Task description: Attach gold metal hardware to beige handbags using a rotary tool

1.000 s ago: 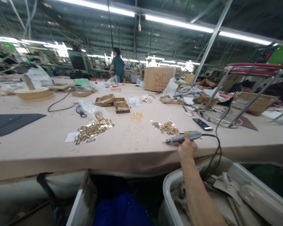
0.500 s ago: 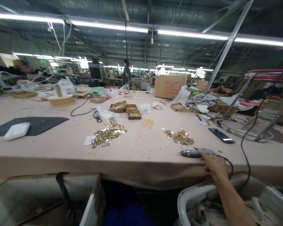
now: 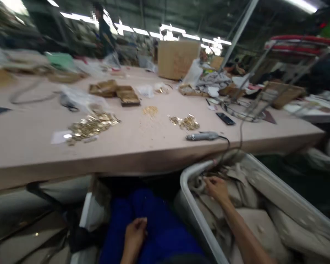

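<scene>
My right hand (image 3: 216,187) reaches down into a grey plastic bin (image 3: 189,205) beside the table, fingers curled on the beige scraps (image 3: 253,220) inside; what it grips is too blurred to make out. My left hand (image 3: 135,233) rests loosely curled on my blue-clad lap (image 3: 159,227), holding nothing that I can see. The grey corded hand tool (image 3: 202,136) lies by itself on the pink table (image 3: 154,143) near the front edge. Heaps of small gold metal parts (image 3: 91,124) lie left of the tool, and a smaller gold pile (image 3: 185,122) lies behind it.
A black phone (image 3: 225,118) lies right of the tool. Small cardboard trays (image 3: 115,91), a big carton (image 3: 177,58) and a metal stand with a red ring (image 3: 299,40) are farther back. A person (image 3: 106,33) stands across the room. The picture is motion-blurred.
My right hand let go of the hand tool on the table and dropped into the bin. The camera tipped downward, bringing my left hand and lap into view.
</scene>
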The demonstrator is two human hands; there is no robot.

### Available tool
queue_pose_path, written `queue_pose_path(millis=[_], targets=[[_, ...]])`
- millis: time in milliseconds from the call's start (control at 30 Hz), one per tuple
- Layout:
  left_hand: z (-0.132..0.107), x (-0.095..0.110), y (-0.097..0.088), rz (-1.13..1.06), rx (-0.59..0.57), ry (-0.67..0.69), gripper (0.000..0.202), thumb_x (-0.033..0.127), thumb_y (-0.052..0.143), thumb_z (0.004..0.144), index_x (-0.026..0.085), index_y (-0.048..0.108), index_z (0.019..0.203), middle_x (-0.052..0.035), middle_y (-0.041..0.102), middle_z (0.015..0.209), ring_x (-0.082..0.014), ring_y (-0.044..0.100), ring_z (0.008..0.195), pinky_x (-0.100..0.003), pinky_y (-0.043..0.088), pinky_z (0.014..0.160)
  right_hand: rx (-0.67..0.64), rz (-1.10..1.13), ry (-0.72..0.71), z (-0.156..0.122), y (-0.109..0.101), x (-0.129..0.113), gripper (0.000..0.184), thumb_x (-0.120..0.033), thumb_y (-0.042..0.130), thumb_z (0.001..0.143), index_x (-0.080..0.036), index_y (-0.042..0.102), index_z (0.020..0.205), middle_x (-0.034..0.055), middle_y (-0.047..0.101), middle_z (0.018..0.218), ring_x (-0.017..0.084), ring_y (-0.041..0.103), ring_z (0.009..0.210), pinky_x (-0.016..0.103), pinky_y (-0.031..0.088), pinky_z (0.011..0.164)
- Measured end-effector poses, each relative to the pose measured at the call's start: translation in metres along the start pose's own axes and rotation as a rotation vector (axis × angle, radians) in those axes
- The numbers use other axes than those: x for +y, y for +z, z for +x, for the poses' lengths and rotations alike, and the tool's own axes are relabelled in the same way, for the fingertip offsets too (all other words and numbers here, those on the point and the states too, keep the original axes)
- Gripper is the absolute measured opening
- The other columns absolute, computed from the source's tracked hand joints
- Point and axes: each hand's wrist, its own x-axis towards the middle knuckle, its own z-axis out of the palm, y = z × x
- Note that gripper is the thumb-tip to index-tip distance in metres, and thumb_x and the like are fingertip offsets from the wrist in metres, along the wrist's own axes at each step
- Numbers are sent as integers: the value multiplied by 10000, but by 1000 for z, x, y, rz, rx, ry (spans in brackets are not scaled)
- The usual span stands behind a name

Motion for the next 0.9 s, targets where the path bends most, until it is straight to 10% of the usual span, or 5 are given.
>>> queue_pose_path(millis=[300,633,900], targets=[[3,0,4,-49,-29,-103,791,738,846,474,83,759,909,-30,647,542,-198,586,528,-306,450,538,112,-396,14,-71,-6,100,265,-348,551,936,-179,731,1032,84,717,944,245,658,889,332,464,826],[3,5,0,-217,10,-223,690,492,935,296,99,772,839,-85,758,717,-211,643,610,-303,493,551,537,-912,207,-17,-143,153,716,-203,666,792,-91,473,1472,252,516,1345,401,463,1239,500,322,1052],[-1,14,2,-228,4,-244,636,443,944,260,112,786,779,-85,757,708,-214,642,604,-302,491,536,376,-1032,384,-30,-181,212,666,-269,774,784,-40,523,1358,264,586,1191,381,545,1125,463,336,965]])
